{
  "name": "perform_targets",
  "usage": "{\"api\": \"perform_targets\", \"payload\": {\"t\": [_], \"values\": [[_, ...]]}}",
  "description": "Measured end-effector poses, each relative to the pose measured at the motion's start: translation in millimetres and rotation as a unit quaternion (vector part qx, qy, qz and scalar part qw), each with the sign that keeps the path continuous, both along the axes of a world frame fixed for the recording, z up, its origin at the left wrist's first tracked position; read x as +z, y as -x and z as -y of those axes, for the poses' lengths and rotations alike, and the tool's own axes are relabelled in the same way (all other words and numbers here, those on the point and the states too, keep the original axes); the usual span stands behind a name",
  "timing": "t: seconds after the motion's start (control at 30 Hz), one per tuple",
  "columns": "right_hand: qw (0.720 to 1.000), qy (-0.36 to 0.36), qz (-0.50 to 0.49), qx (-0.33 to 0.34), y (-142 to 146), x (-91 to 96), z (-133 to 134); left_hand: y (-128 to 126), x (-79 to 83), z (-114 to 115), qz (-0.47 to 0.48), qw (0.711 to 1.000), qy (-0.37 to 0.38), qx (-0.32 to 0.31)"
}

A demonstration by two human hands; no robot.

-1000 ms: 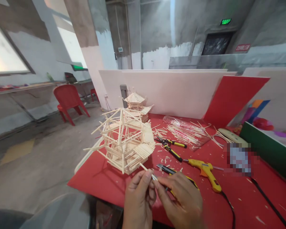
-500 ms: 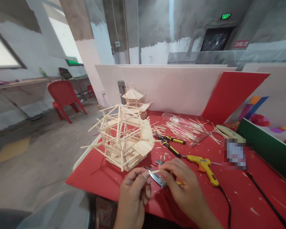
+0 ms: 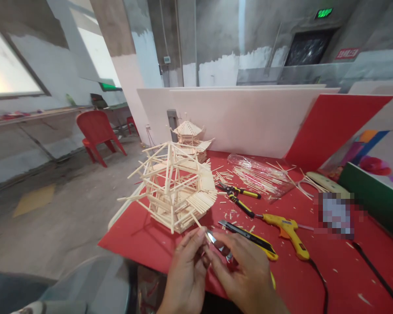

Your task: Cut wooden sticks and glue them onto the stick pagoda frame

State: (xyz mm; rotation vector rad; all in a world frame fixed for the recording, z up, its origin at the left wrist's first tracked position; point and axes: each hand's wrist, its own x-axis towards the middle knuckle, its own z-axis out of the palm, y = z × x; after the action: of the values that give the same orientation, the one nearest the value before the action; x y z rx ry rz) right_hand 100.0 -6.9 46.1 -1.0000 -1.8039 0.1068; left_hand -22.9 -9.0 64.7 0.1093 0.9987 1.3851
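Observation:
My left hand point(image 3: 188, 266) is closed, pinching a thin wooden stick point(image 3: 196, 219) between thumb and fingers. The stick's tip points up and left toward the pagoda-like stick model point(image 3: 170, 183). My right hand point(image 3: 245, 270) is closed around a cutter with a silver blade point(image 3: 212, 237); its grip is mostly hidden by the hand, and a bit of yellow shows below. The blade lies right by the stick at my left fingertips; whether it touches cannot be made out. A utility knife point(image 3: 245, 235) with a yellow end lies just beyond my right hand.
A yellow glue gun point(image 3: 290, 229) with a cord lies on the red tabletop point(image 3: 134, 237), right of the hands. Behind are yellow-black pruning shears point(image 3: 237, 198), a plastic bag of sticks point(image 3: 258, 174) and a smaller finished model point(image 3: 188, 131). Cut bits lie scattered.
The stick has gone from between both hands to my left hand, now angled toward the model. My right fingers have closed over the cutter, its blade now at the stick. The view has shifted slightly.

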Motion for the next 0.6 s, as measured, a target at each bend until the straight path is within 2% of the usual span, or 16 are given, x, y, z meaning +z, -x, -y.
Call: {"api": "perform_targets", "payload": {"t": [0.13, 0.4, 0.6], "values": [[0.998, -0.055, 0.017, -0.011, 7.1, -3.8, -5.1, 0.6, -1.1, -1.4, 0.017, 1.0, -0.013, -0.014], [0.997, -0.074, 0.021, -0.012, 11.1, -3.7, -15.6, 5.0, -2.5, -10.6, 0.024, 0.999, -0.036, -0.02], [0.996, -0.077, 0.03, -0.036, 13.8, 5.2, -26.6, 6.4, -2.0, -21.7, -0.031, 0.997, -0.044, 0.055]]}}
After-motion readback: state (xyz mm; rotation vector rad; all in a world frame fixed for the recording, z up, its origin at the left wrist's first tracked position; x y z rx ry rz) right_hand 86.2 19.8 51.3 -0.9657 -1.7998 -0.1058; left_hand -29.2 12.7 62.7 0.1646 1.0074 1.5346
